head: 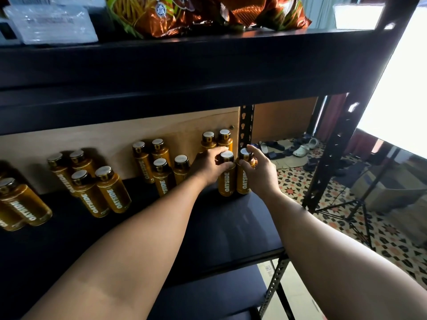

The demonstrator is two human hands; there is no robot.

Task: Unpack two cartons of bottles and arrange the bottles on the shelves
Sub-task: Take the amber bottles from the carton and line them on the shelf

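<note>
- Left hand [209, 165] curls round the neck of the left bottle [226, 181], which stands upright at the right end of the dark shelf [231, 222]
- Right hand [260, 173] pinches the cap end of the right bottle [244, 181], which touches the first; the palm hides its right side
- Back bottles [217, 139] stand behind, their lower parts hidden by the left hand
- Far-left bottles [20, 204] are cut off by the frame edge
- Snack bags [184, 15] above are cropped at the top
</note>
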